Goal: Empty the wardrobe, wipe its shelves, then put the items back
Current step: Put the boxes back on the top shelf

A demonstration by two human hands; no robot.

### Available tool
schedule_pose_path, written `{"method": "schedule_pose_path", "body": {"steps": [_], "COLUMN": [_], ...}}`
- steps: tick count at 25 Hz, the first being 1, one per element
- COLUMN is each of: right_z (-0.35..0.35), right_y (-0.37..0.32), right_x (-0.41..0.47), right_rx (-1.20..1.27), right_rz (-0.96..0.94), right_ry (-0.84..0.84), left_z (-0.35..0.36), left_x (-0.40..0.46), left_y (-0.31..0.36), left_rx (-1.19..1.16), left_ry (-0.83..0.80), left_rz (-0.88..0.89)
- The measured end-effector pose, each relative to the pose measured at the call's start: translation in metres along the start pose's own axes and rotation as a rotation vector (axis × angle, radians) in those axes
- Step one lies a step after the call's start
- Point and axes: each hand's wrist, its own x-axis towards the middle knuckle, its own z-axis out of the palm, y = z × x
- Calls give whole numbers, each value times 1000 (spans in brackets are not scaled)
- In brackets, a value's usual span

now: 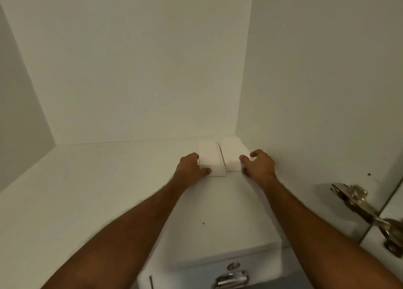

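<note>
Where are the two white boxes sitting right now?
In the head view, the two white boxes sit side by side on the shelf, in its back right corner, between the left hand and right hand.

Left box [210, 158]: plain white, no pattern; a thin dark line marks the gap beside the right box.
Right box [234, 158]: plain white, unmarked.
Shelf [98, 190]: white with a warm tint; one small dark speck nearer me than the boxes.
Back wall [139, 66]: dull off-white, greyer to the left of the boxes.
Side wall [316, 81]: off-white, one dark dot to the right of the boxes.
Hinge [353, 198]: shiny silver metal with darker brown parts.
Drawer handle [231, 279]: silver, on a grey front.
</note>
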Motion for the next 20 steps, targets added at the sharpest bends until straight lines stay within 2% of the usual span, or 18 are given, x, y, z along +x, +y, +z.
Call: {"method": "schedule_pose_path", "body": {"steps": [3,6,11,17,20], "right_z": [20,40,54,67,67], "right_y": [-1,4,9,10,11], "right_x": [28,49,79,96,98], "right_rx": [-195,-339,-492,-575,-567], "right_rz": [-213,-333,-305,-370,-346], "right_ry": [55,92,102,117,80], "left_z": [20,32,53,71,60], "left_x": [39,67,108,124,123], "left_y": [9,14,13,7,6], "left_rx": [-30,17,58,89,53], "left_ry": [59,104,170,240,144], "left_rz": [24,65,64,86,79]}}
